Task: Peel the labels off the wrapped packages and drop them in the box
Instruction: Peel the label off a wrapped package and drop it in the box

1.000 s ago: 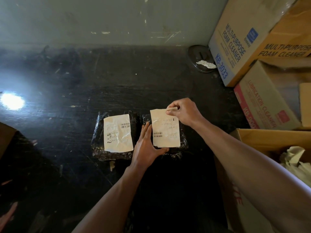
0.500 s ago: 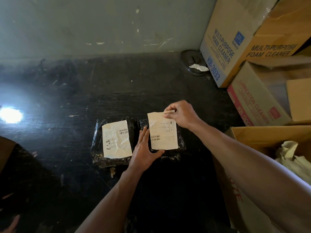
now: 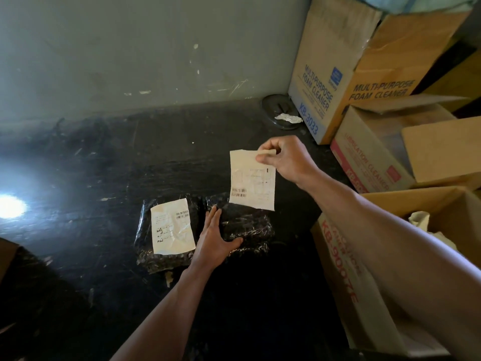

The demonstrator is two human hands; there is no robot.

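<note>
Two black wrapped packages lie side by side on the dark table. The left package carries a white label stuck flat on top. The right package is bare on top. My left hand lies flat on the right package's left side, fingers spread. My right hand pinches the top corner of a peeled label, which hangs in the air above the right package's far edge. An open cardboard box with crumpled paper inside stands at the right.
Cardboard cartons printed with foam cleaner and lubrication cleaner text are stacked at the back right. A dark round dish with a paper scrap sits by the wall. A bright glare spot marks the table's left side.
My right hand has lifted up and away, pulling the label fully off the right package. My left hand stayed pressed on that package.
</note>
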